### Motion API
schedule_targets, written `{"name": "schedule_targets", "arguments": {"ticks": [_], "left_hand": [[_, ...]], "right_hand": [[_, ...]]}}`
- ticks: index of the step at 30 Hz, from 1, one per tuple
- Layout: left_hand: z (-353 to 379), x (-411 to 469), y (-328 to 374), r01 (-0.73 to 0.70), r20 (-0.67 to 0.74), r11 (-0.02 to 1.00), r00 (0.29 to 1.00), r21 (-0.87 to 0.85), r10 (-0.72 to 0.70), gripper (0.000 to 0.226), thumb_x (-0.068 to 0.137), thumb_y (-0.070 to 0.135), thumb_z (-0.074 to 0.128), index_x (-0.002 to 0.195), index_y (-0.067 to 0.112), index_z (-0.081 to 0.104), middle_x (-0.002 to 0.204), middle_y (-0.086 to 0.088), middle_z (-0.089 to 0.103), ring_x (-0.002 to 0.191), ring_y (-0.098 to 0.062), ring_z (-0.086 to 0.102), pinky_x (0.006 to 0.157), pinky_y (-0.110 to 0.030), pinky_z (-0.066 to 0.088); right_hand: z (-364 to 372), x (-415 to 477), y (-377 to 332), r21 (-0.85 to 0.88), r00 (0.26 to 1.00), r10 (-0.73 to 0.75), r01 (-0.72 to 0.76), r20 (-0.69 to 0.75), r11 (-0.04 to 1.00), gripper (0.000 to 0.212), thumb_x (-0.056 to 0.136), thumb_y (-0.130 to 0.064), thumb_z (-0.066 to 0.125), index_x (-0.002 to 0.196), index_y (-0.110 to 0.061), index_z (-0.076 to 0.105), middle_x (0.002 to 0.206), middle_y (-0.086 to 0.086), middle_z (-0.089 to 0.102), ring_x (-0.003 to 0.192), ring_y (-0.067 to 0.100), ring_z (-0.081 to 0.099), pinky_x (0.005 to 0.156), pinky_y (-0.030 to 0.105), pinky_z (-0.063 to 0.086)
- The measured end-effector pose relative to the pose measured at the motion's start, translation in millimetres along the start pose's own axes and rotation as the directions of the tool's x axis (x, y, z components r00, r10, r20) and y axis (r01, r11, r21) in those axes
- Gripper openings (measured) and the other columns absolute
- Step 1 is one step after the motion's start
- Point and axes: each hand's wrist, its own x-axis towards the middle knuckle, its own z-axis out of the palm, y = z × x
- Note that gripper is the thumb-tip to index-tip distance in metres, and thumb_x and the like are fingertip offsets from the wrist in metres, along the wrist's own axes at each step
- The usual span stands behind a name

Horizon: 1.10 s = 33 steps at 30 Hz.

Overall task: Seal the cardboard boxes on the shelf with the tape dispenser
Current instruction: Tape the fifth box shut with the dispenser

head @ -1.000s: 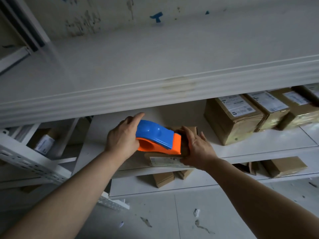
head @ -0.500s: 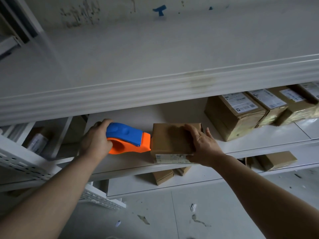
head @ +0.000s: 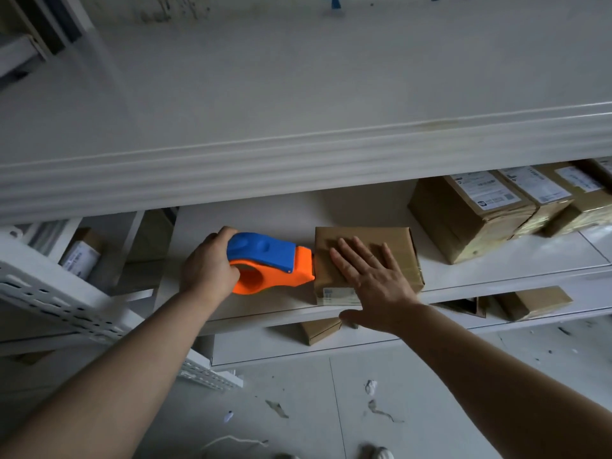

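A small flat cardboard box [head: 402, 246] lies near the front edge of the white middle shelf [head: 271, 220]. My right hand [head: 374, 279] lies flat on its top with fingers spread and straight. My left hand [head: 208, 266] grips the rear of the blue and orange tape dispenser [head: 270, 261], which rests on the shelf just left of the box, its orange nose touching the box's left side.
Three taller labelled boxes [head: 470, 217] stand in a row at the right of the same shelf. A deep upper shelf [head: 298, 154] overhangs the work spot. More boxes [head: 533, 301] lie on the lower shelf. A perforated white rack [head: 59, 293] stands at the left.
The dispenser has gone left off the box top and down onto the shelf at the box's left side. My right hand has moved from the box's right edge to lie flat on its top.
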Motion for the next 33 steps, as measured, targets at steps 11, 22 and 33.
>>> {"name": "schedule_targets", "arguments": {"ticks": [11, 22, 33], "left_hand": [[14, -4, -14, -0.004, 0.003, 0.996, 1.000, -0.089, 0.005, 0.059, 0.072, 0.002, 0.064, 0.123, 0.026, 0.048, 0.117, -0.004, 0.060, 0.100, -0.032, 0.060, 0.079, -0.041, 0.053], [8, -27, -17, 0.059, 0.021, 0.986, 0.998, -0.157, -0.057, 0.058, 0.072, -0.001, 0.061, 0.121, 0.026, 0.049, 0.112, -0.005, 0.062, 0.097, -0.030, 0.061, 0.078, -0.044, 0.053], [-36, -56, 40, -0.003, -0.161, 0.959, 0.986, -0.283, -0.044, 0.059, 0.068, 0.004, 0.058, 0.120, 0.031, 0.050, 0.113, 0.001, 0.064, 0.104, -0.027, 0.060, 0.086, -0.041, 0.050]], "right_hand": [[-6, 21, -28, -0.058, 0.999, -0.022, 0.023, 0.032, 0.998, 0.118, 0.077, -0.053, 0.068, 0.149, -0.010, -0.014, 0.152, 0.005, -0.029, 0.143, 0.023, -0.023, 0.114, 0.057, -0.006], [-29, 84, -20, -0.145, 0.950, 0.114, -0.075, 0.290, 0.987, 0.145, 0.054, -0.067, 0.077, 0.148, -0.024, -0.025, 0.158, 0.018, -0.004, 0.145, 0.040, -0.005, 0.110, 0.070, -0.001], [-60, 29, 22, 0.557, 0.998, 0.061, -0.051, 0.001, 0.829, 0.150, 0.047, -0.045, 0.091, 0.150, -0.031, -0.017, 0.146, 0.000, 0.014, 0.135, 0.024, 0.027, 0.112, 0.041, 0.031]]}}
